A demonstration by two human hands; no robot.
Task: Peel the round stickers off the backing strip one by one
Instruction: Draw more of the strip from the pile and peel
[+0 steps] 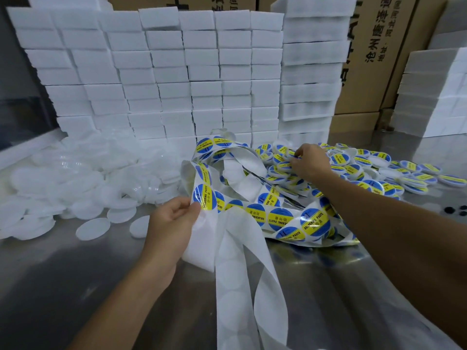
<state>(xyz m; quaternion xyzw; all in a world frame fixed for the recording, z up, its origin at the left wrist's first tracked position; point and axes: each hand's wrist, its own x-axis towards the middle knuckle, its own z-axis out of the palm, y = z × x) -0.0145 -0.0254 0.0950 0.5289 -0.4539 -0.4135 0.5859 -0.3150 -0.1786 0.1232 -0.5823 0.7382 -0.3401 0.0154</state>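
1. A wall of stacked white foam blocks [177,72] closes off the back of a stainless steel tabletop [63,281], with printed cardboard cartons [374,54] behind it on the right.
2. Plain white round lids [75,178] lie heaped at the left; lids already labelled in blue and yellow [379,168] spread across the right.
3. The backing strip [242,286] runs from the near edge up to the centre and then loops rightward in a tangle; its near lengths are bare, showing only round ghost marks.
4. The left hand [171,223] pinches the strip's edge between thumb and fingers, just beside the first unpeeled round sticker [204,197], which reads "SOLDERING PASTE". The remaining stickers follow in a row to the right.
5. The right hand [309,161] reaches well away over the labelled lids, fingers curled on one; whether it presses a sticker down or grips the lid cannot be told.
6. The left hand is nearer the next sticker; the right would have to come back across the looped strip, which lies between them.
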